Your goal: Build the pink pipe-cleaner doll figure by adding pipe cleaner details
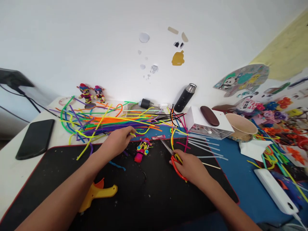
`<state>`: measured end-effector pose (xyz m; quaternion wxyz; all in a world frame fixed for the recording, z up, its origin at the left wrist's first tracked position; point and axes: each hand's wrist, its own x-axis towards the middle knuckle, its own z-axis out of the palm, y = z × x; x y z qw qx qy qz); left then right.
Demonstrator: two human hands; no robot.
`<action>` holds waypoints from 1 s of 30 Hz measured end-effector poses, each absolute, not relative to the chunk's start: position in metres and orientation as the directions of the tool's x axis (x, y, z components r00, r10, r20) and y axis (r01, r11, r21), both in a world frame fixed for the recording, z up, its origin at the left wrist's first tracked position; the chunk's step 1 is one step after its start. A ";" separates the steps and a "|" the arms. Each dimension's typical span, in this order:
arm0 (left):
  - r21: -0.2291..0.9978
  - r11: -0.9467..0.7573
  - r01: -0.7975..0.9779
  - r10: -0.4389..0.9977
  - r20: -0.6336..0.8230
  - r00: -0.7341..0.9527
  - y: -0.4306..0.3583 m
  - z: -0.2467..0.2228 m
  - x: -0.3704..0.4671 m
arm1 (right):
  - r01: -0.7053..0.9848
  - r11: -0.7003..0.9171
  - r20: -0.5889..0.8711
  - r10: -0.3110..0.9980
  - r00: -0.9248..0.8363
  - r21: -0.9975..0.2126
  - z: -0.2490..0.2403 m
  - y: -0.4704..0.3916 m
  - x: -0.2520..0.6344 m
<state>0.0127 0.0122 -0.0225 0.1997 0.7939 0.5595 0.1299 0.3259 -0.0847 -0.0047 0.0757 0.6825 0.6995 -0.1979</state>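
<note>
My left hand (120,138) is closed in a pinch at the front of the pipe cleaner pile, a bit of yellow pipe cleaner (133,135) showing at its fingertips. My right hand (190,165) grips scissors (178,168) with orange-red handles, their blades pointing up and left. A yellow pipe cleaner (172,141) runs down close to the scissors and this hand. Between both hands, a small pink, yellow and blue pipe cleaner figure (143,149) lies on the black mat (156,199). Just behind it is a small pink packet (158,137).
Many coloured pipe cleaners (115,123) spread across the back. A yellow glue gun (101,192) lies beneath my left forearm. Around the edges are a phone (35,138), two finished figures (85,93), a black flask (184,98), a white box (204,120), a bowl (242,123) and a power strip (275,191).
</note>
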 end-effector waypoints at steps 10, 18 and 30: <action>0.472 -0.420 0.775 0.894 0.070 0.442 0.005 -0.014 0.001 | 0.971 0.230 -0.411 0.880 -0.238 -0.069 0.010 -0.074 0.325; 0.596 -0.357 0.720 0.910 0.049 0.411 0.003 0.004 0.001 | 0.941 0.233 -0.219 0.932 -0.288 -0.243 -0.005 -0.069 0.279; 0.670 -0.264 0.694 0.954 0.075 0.290 0.005 0.025 -0.015 | 0.929 0.163 -0.116 0.971 -0.211 -0.331 -0.044 -0.053 0.256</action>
